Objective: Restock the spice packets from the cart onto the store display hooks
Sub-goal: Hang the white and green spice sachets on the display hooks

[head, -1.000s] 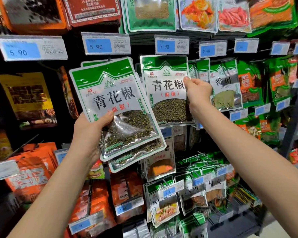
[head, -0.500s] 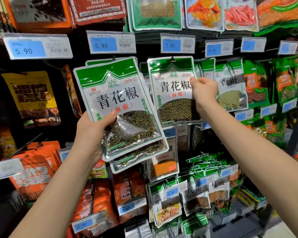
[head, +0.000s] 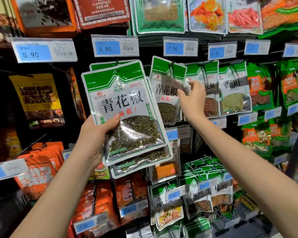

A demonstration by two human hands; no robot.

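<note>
My left hand (head: pixel 93 134) grips a stack of green-and-white peppercorn packets (head: pixel 124 103) by the lower left edge, thumb on the front, holding them up before the display. One more packet of the same kind (head: pixel 165 86) hangs tilted on a hook (head: pixel 172 64) under the 7.90 price tag (head: pixel 180 47). My right hand (head: pixel 193 100) is at that packet's right edge with relaxed fingers, fingertips at or just off its surface; motion blur hides whether they touch.
Similar green packets, including a bay leaf packet (head: pixel 234 90), hang close to the right. Orange packets (head: pixel 40 172) fill the lower left. Wire hooks with green packets (head: pixel 201 169) jut out at the lower right. Price tags line the rails.
My right hand has let go of the packet's upper right corner and opened; the packet now hangs tilted on the hook. The left hand's stack has stayed put.
</note>
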